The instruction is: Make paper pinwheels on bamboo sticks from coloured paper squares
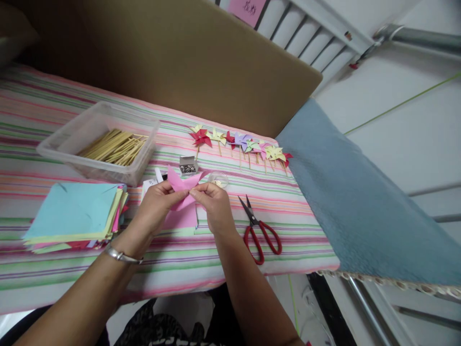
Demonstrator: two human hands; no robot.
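My left hand (158, 199) pinches a pink paper pinwheel (183, 185) whose corners are folded toward the middle. At the centre of that paper, the fingertips of my right hand (212, 199) press together; anything small between them is hidden. Below my hands lies a flat pink paper sheet (182, 218). Just beyond them stands a small open box of metal pins (188, 166). A small clear round dish (218, 179) with pale bits sits behind my right hand. To its right rest scissors (255, 226) with red handles, blades apart.
A clear plastic bin (54, 146) holds thin wooden sticks (117, 146). Nearer is a stack of coloured paper (74, 209). Several finished pinwheels (241, 140) lie along the back beside a brown cardboard panel (173, 62). The striped tablecloth (298, 250) ends at the right, by blue fabric (360, 206).
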